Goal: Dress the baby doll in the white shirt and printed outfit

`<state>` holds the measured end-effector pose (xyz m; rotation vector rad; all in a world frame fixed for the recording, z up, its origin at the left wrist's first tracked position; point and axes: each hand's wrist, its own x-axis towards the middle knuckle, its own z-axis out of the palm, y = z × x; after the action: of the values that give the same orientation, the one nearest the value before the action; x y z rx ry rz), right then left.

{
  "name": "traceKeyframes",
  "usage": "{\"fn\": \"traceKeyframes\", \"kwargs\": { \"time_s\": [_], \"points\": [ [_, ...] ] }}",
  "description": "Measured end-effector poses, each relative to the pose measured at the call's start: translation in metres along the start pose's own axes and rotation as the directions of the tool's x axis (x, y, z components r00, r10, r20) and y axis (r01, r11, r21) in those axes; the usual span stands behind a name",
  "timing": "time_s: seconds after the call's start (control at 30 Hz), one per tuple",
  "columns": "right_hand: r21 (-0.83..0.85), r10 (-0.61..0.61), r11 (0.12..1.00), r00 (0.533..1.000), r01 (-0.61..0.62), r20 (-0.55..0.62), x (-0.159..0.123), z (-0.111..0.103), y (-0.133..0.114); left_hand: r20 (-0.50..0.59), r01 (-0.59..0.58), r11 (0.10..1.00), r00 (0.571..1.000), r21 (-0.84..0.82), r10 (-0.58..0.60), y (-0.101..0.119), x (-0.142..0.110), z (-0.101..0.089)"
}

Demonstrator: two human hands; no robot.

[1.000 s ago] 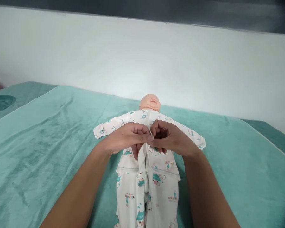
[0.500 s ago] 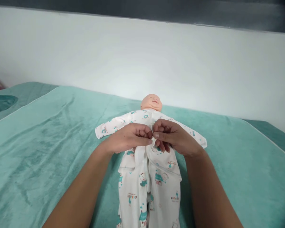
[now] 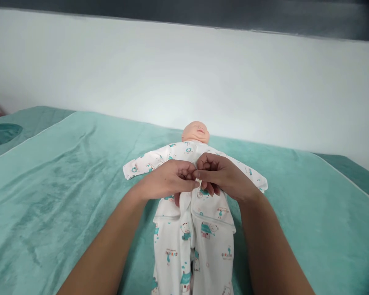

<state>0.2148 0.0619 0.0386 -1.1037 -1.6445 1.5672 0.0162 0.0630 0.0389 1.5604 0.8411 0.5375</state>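
Observation:
A baby doll (image 3: 195, 132) lies on its back, dressed in a white printed baby jacket (image 3: 215, 205) with long sleeves spread to both sides. Printed white pants (image 3: 172, 250) cover its lower half. Over the chest, my left hand (image 3: 172, 178) pinches the jacket's front edge between thumb and fingers. My right hand (image 3: 223, 174) meets it from the other side, thumb and index finger closed on the same front edge. Both sets of fingertips touch or nearly touch. Whatever fastening lies between them is hidden by the fingers.
A teal plush cover (image 3: 64, 196) spreads under the doll, wrinkled at the left. Behind it rises a white wall (image 3: 141, 73) with a dark band (image 3: 184, 14) along the top. A darker teal round shape (image 3: 3, 134) shows at the far left.
Both hands stay at the chest. My right thumb has shifted slightly left over the front edge, and a lower finger of my left hand now shows beneath the palm.

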Motion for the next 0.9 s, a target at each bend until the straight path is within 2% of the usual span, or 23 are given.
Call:
{"fn": "traceKeyframes", "kwargs": {
  "time_s": [0.2, 0.47, 0.73, 0.9],
  "points": [
    [0.035, -0.009, 0.999, 1.0, 0.009, -0.014, 0.001, -0.002, 0.003, -0.063, -0.034, 0.996, 0.997, 0.086, 0.039, -0.002, -0.001, 0.002],
    [0.061, -0.024, 0.998, 0.999, 0.026, -0.031, 0.003, -0.003, 0.006, -0.076, -0.119, 0.983, 0.988, 0.142, 0.131, -0.008, 0.002, 0.001],
    [0.06, -0.074, 0.995, 0.997, 0.074, 0.005, 0.002, -0.006, 0.009, -0.037, -0.135, 0.99, 0.99, 0.046, 0.137, -0.009, 0.003, -0.002],
    [0.093, -0.115, 0.99, 0.99, 0.107, 0.078, 0.001, -0.012, 0.013, -0.032, -0.133, 0.991, 0.991, 0.016, 0.133, -0.007, 0.001, -0.005]
  ]
}}
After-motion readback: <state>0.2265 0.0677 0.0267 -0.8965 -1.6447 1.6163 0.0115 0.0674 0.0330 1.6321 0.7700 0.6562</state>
